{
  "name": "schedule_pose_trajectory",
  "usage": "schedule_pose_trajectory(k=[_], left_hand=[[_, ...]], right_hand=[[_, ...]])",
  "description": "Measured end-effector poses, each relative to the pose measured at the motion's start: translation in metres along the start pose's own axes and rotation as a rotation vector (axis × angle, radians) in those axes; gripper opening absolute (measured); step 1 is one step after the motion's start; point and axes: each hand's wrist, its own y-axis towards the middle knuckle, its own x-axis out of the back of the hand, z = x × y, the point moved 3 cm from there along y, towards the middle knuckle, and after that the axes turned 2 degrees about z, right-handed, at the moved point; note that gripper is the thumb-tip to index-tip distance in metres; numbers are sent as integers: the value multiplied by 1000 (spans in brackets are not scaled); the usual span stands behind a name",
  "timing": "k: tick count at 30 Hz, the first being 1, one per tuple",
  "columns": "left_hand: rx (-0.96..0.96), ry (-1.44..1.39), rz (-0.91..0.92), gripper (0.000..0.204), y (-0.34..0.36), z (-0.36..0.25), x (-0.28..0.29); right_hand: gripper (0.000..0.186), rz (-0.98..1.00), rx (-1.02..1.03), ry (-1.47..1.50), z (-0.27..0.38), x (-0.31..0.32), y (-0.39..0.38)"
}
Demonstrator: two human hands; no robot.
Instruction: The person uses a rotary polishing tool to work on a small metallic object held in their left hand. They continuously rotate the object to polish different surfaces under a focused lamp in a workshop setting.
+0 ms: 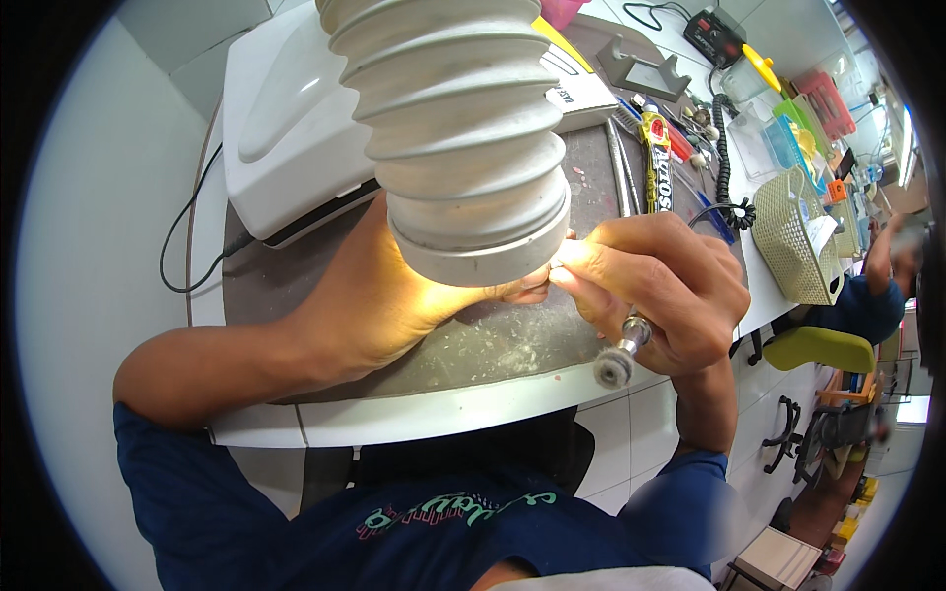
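Beneath the white hose (463,158): two bare hands come together over a grey worktop (503,350), warm light falling across the left one.

Right hand (675,286): thumb and forefinger tips draw close beside the left fingertips; whatever they pinch is too small to tell.

Metal tool (636,333): held in the curl of the right hand, its fuzzy grey tip pointing toward the near edge of the worktop.

Left hand (394,295): reaches in from the left, partly hidden by the hose; curled fingertips show just right of the hose mouth, but their hold cannot be told.

Steady fingers: resting one hand against the other would likely help, with a light pinch, fingertips in the glow and the grey tip well off the skin.

Far left: a white housing (296,118) trails a black cable (235,246).

Far right: a yellow tube (655,158) lies among small tools, a woven basket (788,246) beyond, and a co-worker (867,307) in blue.
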Motion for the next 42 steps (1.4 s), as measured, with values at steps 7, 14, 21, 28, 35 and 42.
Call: schedule_pose_trajectory(k=[7,14,21,28,35,42], left_hand=[[140,-22,123,27,-2,-12,-3],[154,-102,70,25,-2,-9,-6],[81,-35,131,27,-3,-9,-1],[65,-31,92,29,-2,-1,5],[95,-2,50,32,-5,-2,6],[72,-44,-23,44,-6,2,5]], right_hand=[[22,-39,47,10,3,3,3],[19,-62,36,-35,8,2,3],[41,9,-28,-94,2,0,2],[63,154,-232,-199,-6,-7,3],[66,214,-281,-206,-8,-9,-1],[66,237,-278,-195,-8,-13,-2]])
